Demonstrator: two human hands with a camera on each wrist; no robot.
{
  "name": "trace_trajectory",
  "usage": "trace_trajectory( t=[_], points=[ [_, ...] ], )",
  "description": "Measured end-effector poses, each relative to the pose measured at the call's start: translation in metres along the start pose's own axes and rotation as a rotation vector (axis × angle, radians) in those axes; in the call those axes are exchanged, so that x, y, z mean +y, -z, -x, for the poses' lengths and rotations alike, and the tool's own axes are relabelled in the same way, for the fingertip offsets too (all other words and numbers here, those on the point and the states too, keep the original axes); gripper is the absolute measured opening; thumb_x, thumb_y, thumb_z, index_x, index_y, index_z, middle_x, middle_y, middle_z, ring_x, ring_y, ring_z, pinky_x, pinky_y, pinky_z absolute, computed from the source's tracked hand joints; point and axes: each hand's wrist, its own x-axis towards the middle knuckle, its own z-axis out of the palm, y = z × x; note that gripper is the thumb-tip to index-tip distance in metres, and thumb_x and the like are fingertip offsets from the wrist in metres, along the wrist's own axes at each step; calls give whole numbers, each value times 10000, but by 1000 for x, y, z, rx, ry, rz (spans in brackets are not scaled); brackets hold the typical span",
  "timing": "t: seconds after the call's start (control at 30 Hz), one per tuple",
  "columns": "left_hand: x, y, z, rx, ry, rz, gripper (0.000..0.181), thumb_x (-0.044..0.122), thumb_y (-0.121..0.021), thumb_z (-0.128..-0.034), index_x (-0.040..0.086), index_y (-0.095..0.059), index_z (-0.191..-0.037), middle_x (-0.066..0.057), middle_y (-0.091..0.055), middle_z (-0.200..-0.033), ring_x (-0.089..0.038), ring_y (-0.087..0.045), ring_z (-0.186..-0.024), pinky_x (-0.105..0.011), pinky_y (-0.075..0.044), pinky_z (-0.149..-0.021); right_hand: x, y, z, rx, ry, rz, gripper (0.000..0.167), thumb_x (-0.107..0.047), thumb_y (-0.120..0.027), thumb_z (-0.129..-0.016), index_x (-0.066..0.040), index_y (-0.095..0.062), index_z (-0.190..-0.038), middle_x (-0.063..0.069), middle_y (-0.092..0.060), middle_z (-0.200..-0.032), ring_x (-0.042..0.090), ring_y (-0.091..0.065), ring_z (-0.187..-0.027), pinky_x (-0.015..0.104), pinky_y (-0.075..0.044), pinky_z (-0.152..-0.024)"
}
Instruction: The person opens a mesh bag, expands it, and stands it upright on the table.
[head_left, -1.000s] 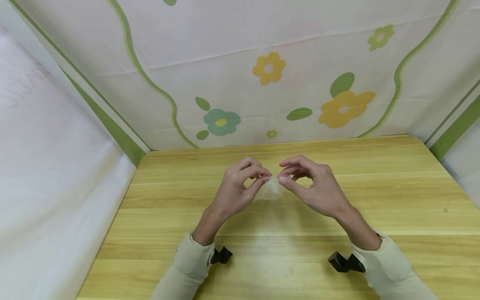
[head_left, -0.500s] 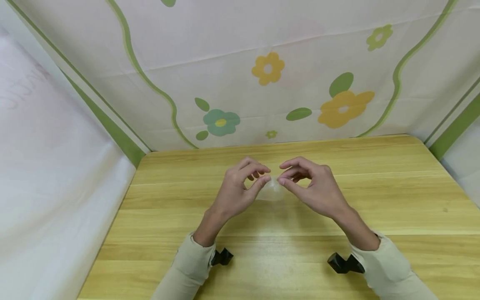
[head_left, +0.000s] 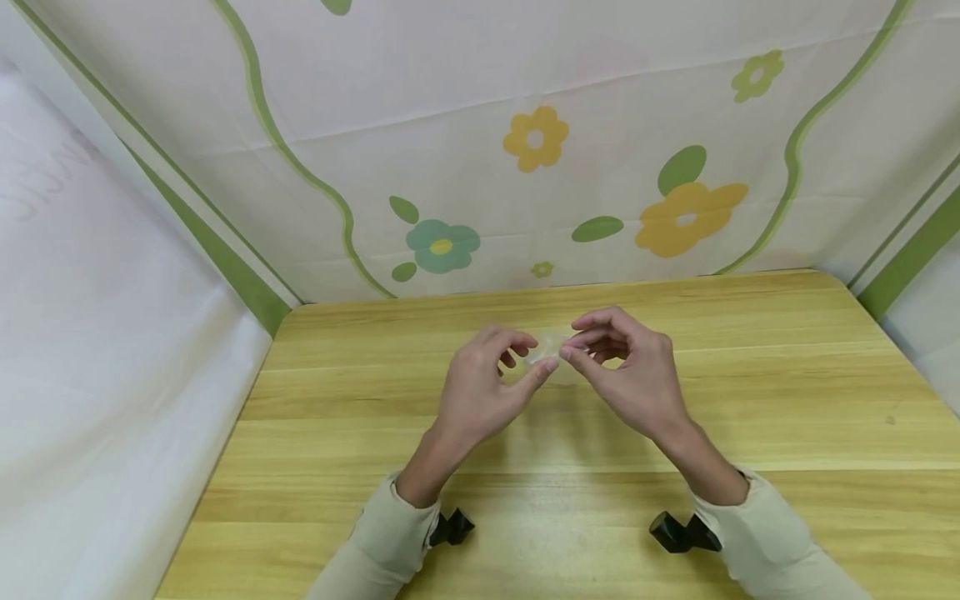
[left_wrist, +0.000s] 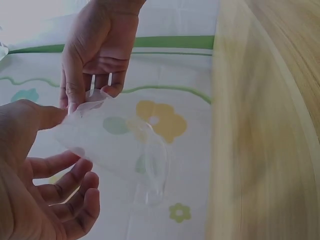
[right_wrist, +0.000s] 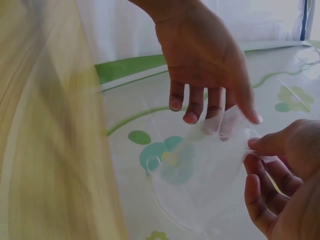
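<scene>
With fingers (right_wrist: 254,192) of right hand (head_left: 637,371), pinches see-through bag (left_wrist: 117,137) at one edge, above the bench (head_left: 795,400), toward its far edge; spreads those of left hand (head_left: 480,383) beside it, some visible through it.

From where I'm standing, it's a thin piece of clear plastic film (left_wrist: 125,145), colourless and slightly milky; I can see right through it. It is held in the air, off the table (head_left: 558,508), about midway between the left and right edges and closer to the far edge than the near one. The right grip (head_left: 637,371) pinches it at the top, where it bunches into small creases. Below that it widens and hangs loose down to a curved, shiny lower rim, apart from the tabletop.
</scene>
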Motion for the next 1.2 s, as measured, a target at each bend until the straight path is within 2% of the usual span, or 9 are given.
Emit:
trace_trajectory(
  t=[0.13,0.33,0.5,0.63,0.87,0.97,1.2],
  points=[
    [0,-1,0,12,-30,13,163,214,-773,-1004,75,-785,-1088,-55,-769,-984,-215,-724,-831,-326,-634,-716,0,-2,1,13,8,-29,282,49,-860,-866,1,-715,-1102,109,-806,-920,-4,-713,-763,145,-590,-693],
    [-1,0,-1,50,-41,55,39,90,-776,-985,53,-767,-993,-48,-774,-914,-153,-690,-766,-234,-598,-657,1,-4,1,64,40,-26,291,82,-874,-830,16,-716,-1066,103,-794,-890,-25,-706,-790,140,-575,-654],
    [-2,0,-1,129,-61,89,130,29,-811,-928,71,-696,-883,-47,-715,-808,-126,-632,-684,-202,-561,-603,2,-6,1,104,67,0,263,89,-872,-821,10,-727,-1026,90,-768,-877,-26,-677,-764,119,-559,-648],
    [-1,-2,-1,167,-73,107,194,-8,-811,-903,73,-649,-833,-52,-689,-774,-110,-595,-649,-197,-531,-573,2,-7,2,103,68,7,249,95,-860,-829,7,-727,-1021,76,-747,-846,3,-658,-741,119,-562,-654],
    [-3,-3,-2,195,-82,137,157,-34,-789,-916,43,-658,-876,-71,-644,-764,-120,-565,-654,-185,-494,-573,0,-4,1,-22,-10,116,201,-30,-798,-952,-57,-740,-1143,34,-792,-972,66,-720,-875,151,-595,-691],
    [-3,-3,-3,200,-87,140,113,-24,-792,-924,31,-693,-925,-69,-637,-763,-120,-566,-659,-187,-501,-579,-1,-3,1,-56,-36,138,186,-43,-778,-974,-68,-742,-1155,38,-807,-990,112,-754,-882,156,-605,-712],
    [-5,-5,-3,212,-92,136,96,-23,-803,-913,33,-727,-931,-65,-635,-756,-116,-564,-654,-193,-510,-587,-1,-5,3,25,-11,103,204,27,-849,-870,-56,-760,-1033,34,-777,-844,28,-701,-728,129,-587,-663]
  ],
)
